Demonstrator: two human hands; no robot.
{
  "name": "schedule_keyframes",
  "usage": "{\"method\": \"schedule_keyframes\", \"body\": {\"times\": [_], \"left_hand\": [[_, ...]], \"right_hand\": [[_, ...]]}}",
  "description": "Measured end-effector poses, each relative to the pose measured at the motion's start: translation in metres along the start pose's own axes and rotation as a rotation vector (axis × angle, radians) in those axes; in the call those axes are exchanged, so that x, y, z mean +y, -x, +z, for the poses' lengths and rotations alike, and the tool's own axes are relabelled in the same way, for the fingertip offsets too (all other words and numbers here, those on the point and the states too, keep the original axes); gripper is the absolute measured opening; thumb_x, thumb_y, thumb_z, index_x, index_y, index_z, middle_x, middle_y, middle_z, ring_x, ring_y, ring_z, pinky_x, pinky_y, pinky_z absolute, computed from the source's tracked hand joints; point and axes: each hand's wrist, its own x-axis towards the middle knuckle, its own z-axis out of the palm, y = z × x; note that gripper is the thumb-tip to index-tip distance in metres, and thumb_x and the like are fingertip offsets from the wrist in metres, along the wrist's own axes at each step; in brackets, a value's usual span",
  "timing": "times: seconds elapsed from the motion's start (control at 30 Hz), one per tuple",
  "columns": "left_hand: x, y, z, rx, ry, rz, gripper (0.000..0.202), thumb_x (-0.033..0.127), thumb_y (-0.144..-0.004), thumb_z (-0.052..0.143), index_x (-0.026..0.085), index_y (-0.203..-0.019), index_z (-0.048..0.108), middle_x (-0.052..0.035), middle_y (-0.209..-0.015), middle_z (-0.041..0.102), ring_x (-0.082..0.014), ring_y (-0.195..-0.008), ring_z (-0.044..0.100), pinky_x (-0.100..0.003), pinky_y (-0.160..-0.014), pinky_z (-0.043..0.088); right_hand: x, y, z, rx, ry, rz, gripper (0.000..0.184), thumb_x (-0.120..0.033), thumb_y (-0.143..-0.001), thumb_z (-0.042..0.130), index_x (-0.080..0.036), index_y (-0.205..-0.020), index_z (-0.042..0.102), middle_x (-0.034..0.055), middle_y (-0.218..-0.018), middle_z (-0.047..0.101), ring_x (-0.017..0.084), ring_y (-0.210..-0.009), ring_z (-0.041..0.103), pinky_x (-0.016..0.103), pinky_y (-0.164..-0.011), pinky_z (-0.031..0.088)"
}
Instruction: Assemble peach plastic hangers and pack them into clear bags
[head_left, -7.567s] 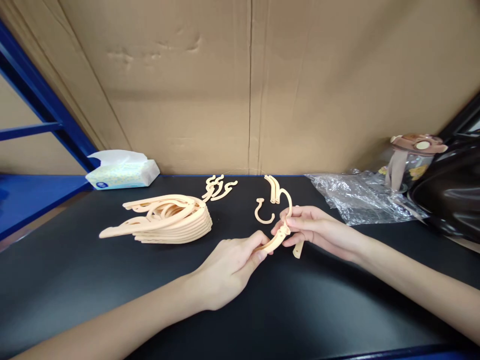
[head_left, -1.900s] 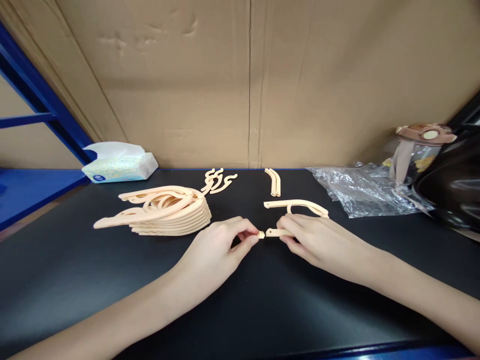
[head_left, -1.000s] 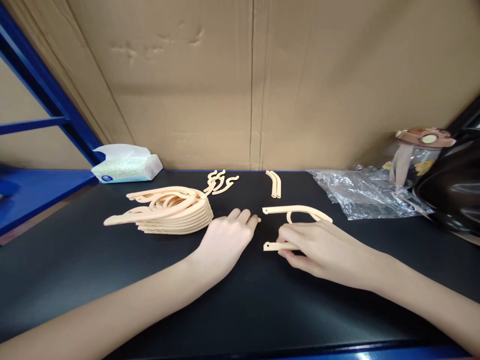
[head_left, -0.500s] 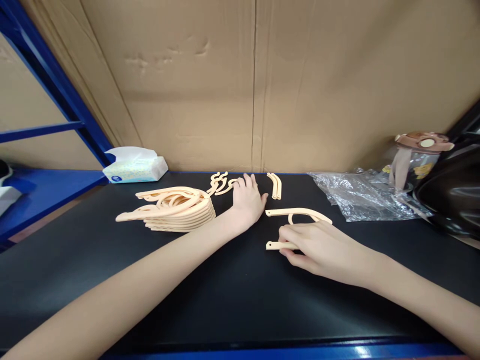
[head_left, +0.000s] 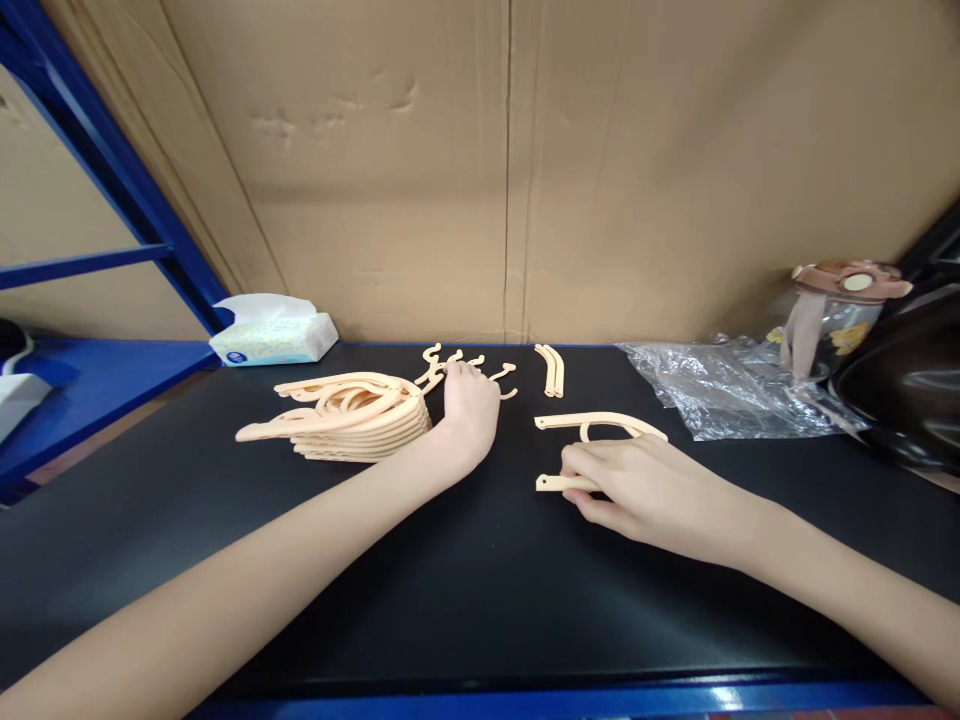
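My left hand (head_left: 472,405) reaches into a small group of loose cream hanger hooks (head_left: 432,354) at the back of the table. Its fingers are bent down among them, and the fingertips are hidden, so I cannot make out what they grip. My right hand (head_left: 630,490) is closed around a cream plastic hanger arm (head_left: 552,483), whose holed end sticks out to the left. Just beyond that hand lies another curved hanger arm (head_left: 581,420), partly covered by it. A neat stack of cream hangers (head_left: 360,425) sits to the left of my left hand.
A few slim curved strips (head_left: 553,372) lie at the back edge. Crumpled clear plastic (head_left: 720,395) and a drink bottle (head_left: 832,310) are on the right, beside a shiny black object (head_left: 900,380). A tissue pack (head_left: 274,335) stands back left, near a blue metal frame (head_left: 142,200).
My left hand has shifted slightly left and its fingers have curled down among the hooks, which now lie more spread out. My right hand keeps its hold, almost still.
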Motion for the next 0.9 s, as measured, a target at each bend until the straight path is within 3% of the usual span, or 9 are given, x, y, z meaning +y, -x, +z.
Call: {"method": "schedule_keyframes", "body": {"times": [0.1,0.2,0.5,0.57,0.7,0.9], "left_hand": [[0.006,0.019,-0.009,-0.023,-0.127,0.002,0.019,-0.003,-0.083,0.051,0.003,-0.085,0.068,-0.0175,-0.092,0.068,-0.0291,-0.095,0.061,-0.040,-0.082,0.042],[0.011,0.041,-0.019,-0.034,-0.180,0.060,0.023,-0.007,-0.079,0.050,0.004,-0.078,0.070,-0.0191,-0.086,0.068,-0.0298,-0.088,0.061,-0.037,-0.077,0.040],[0.003,0.093,-0.044,-0.069,-0.121,0.250,0.023,-0.007,-0.074,0.053,0.012,-0.076,0.067,-0.0093,-0.075,0.065,-0.0219,-0.076,0.061,-0.029,-0.064,0.043],[-0.003,0.097,-0.048,-0.100,-0.057,0.296,0.024,-0.005,-0.074,0.054,0.013,-0.083,0.066,-0.0073,-0.079,0.065,-0.0208,-0.076,0.062,-0.029,-0.066,0.045],[-0.013,0.091,-0.048,-0.214,-0.020,0.216,0.033,-0.006,-0.074,0.050,0.012,-0.098,0.062,-0.0074,-0.087,0.065,-0.0205,-0.074,0.062,-0.028,-0.061,0.047],[-0.008,0.071,-0.028,-0.103,-0.092,0.194,0.036,-0.007,-0.077,0.042,0.008,-0.106,0.058,-0.0123,-0.096,0.064,-0.0258,-0.087,0.062,-0.033,-0.070,0.050]], "right_hand": [[0.001,0.000,0.000,-0.001,-0.004,0.011,0.015,-0.017,-0.089,0.048,-0.020,-0.074,0.047,-0.0013,-0.071,0.061,0.013,-0.062,0.056,0.025,-0.055,0.033],[0.002,-0.001,0.000,-0.006,-0.004,0.014,0.017,-0.017,-0.090,0.046,-0.020,-0.073,0.045,-0.0012,-0.071,0.060,0.013,-0.062,0.056,0.025,-0.055,0.032],[0.008,-0.004,0.001,0.002,0.073,0.047,0.017,-0.016,-0.089,0.048,-0.019,-0.073,0.045,-0.0010,-0.071,0.059,0.014,-0.062,0.055,0.027,-0.056,0.032],[0.010,-0.004,0.001,0.012,0.092,0.052,0.017,-0.017,-0.090,0.048,-0.019,-0.073,0.045,-0.0006,-0.071,0.059,0.014,-0.062,0.055,0.027,-0.057,0.032],[0.013,-0.004,0.000,-0.005,0.078,0.067,0.016,-0.017,-0.090,0.047,-0.019,-0.074,0.045,-0.0002,-0.072,0.060,0.014,-0.063,0.056,0.027,-0.057,0.032],[0.011,-0.005,0.000,0.001,0.078,0.068,0.017,-0.016,-0.090,0.047,-0.019,-0.073,0.045,-0.0002,-0.071,0.060,0.014,-0.061,0.055,0.026,-0.055,0.031]]}}
